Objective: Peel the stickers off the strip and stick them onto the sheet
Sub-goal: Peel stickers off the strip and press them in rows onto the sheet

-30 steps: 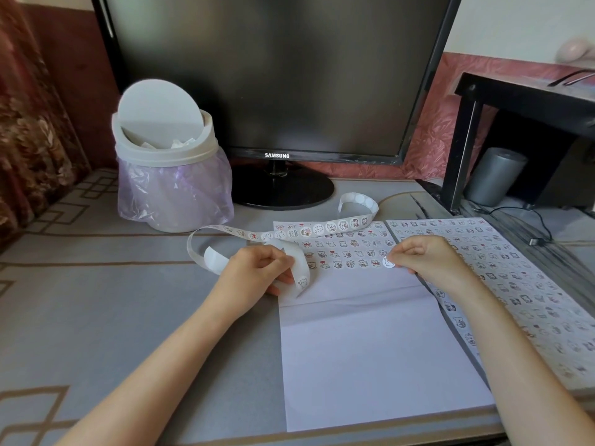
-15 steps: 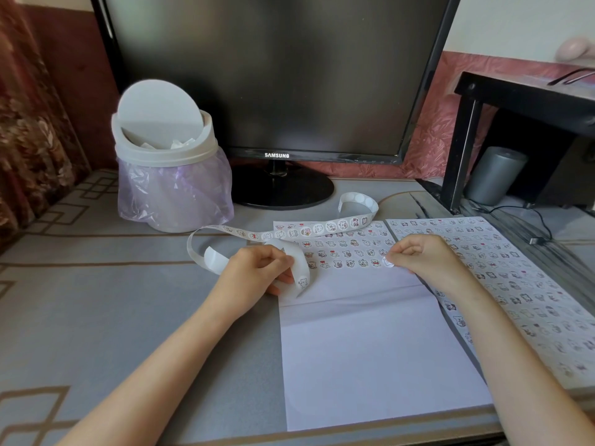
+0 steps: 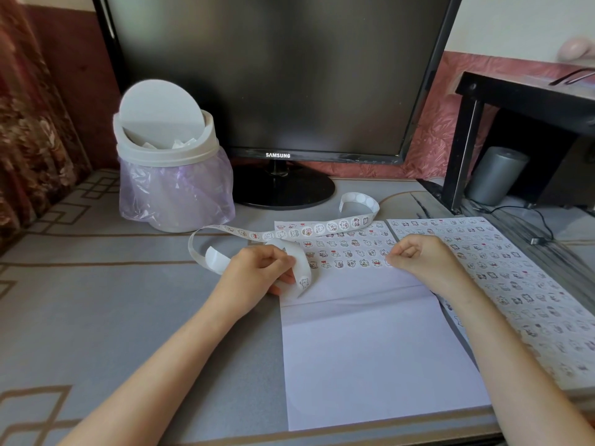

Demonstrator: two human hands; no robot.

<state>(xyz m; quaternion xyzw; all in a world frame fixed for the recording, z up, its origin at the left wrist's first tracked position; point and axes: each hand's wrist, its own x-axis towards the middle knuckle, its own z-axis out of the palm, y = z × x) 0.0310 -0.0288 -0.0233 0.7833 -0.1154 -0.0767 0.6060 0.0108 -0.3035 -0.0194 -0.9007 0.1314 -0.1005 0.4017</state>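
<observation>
A long white sticker strip (image 3: 325, 227) curls across the grey table, with round cartoon stickers on it. My left hand (image 3: 257, 272) grips the strip's near loop at the left edge of the white sheet (image 3: 370, 342). The sheet's upper part carries rows of small stickers; its lower part is blank. My right hand (image 3: 418, 259) has curled fingers, their tips pressing down on the sheet at the right end of the lowest sticker row. The sticker under those fingertips is almost hidden.
A second sheet (image 3: 515, 284) full of stickers lies to the right. A white swing-lid bin (image 3: 167, 162) with a purple liner stands at the back left, a black monitor (image 3: 277, 91) behind. A black shelf (image 3: 521, 101) and a grey cylinder (image 3: 492, 175) are at right.
My right hand has lowered the round sticker onto the sheet; it was visible at the fingertips a second ago and is now almost covered. The left hand has stayed put.
</observation>
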